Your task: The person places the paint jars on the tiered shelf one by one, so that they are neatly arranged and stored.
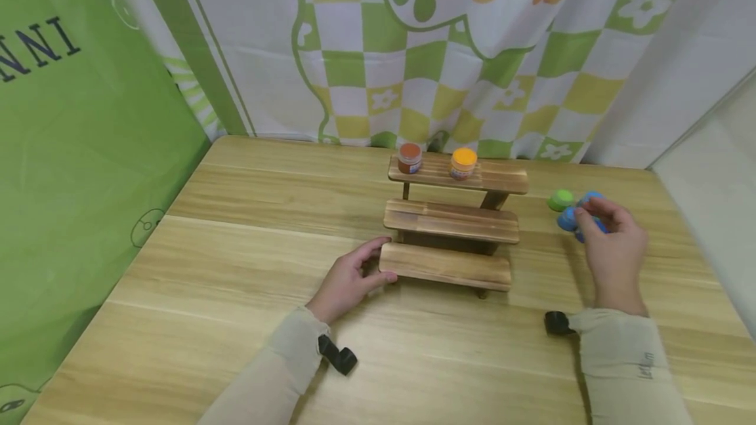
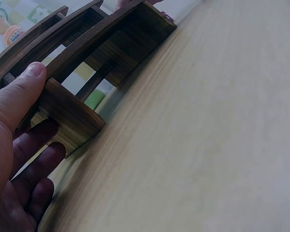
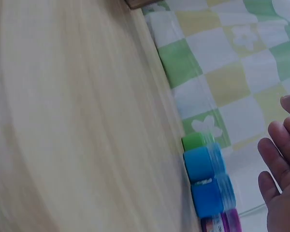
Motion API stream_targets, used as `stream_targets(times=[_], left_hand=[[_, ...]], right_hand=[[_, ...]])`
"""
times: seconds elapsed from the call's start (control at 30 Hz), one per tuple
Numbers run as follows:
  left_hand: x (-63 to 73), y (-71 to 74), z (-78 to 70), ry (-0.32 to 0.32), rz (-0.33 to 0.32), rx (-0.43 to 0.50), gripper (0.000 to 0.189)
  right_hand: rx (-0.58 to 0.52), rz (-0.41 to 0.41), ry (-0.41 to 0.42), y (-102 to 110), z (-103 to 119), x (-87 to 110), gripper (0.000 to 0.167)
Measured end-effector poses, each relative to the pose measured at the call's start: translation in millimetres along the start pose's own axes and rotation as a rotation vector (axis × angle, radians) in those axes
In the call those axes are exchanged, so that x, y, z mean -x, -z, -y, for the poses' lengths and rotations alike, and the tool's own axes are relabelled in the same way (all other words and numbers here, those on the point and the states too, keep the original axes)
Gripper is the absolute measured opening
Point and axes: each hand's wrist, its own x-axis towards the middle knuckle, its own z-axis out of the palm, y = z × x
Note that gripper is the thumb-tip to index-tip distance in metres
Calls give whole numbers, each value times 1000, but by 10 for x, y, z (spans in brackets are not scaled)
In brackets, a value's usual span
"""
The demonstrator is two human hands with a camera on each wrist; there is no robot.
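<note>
My left hand (image 1: 348, 281) holds the left end of the lowest step of a three-tier wooden stand (image 1: 445, 267). In the left wrist view its thumb (image 2: 31, 79) lies on the step's end, and the fingers sit below, around the side. My right hand (image 1: 617, 251) hovers over a cluster of small jars at the right, fingers loosely bent. The right wrist view shows that hand (image 3: 285, 169) with nothing in it, apart from a green jar (image 3: 193, 140), a light blue jar (image 3: 199, 163), a darker blue jar (image 3: 208, 198) and a purple-topped jar (image 3: 222, 222).
On the stand's top step are a brown-red jar (image 1: 410, 159) and an orange jar (image 1: 463, 163). The stand is on a wood-grain table (image 1: 236, 267). Behind the table hangs a checkered, flowered cloth (image 1: 437, 77), with a green cloth (image 1: 100, 149) at the left.
</note>
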Motion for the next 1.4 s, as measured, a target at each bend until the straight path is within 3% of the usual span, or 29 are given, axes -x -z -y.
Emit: stream_targets(times=[0.3, 0.47, 0.7, 0.8, 1.0, 1.2, 1.4], left_hand=[[-2, -1, -7, -6, -1, 6, 68], [-14, -2, 7, -12, 0, 16, 68], [-8, -7, -8, -12, -10, -10, 68], [12, -16, -4, 1, -10, -8, 69], [60, -26, -4, 23, -3, -1, 70], [78, -30, -13, 42, 1, 15, 71], [44, -41, -2, 12, -6, 44, 70]], right_hand=[[-19, -97, -33, 119, -100, -52, 26], [0, -114, -115, 227, -122, -96, 34], [18, -56, -284, 358, -193, -161, 53], [41, -60, -289, 377, -281, -174, 56], [-44, -59, -330, 366, -438, -183, 61], [62, -23, -310, 344, -484, -171, 61], [76, -31, -302, 353, -481, -203, 59]])
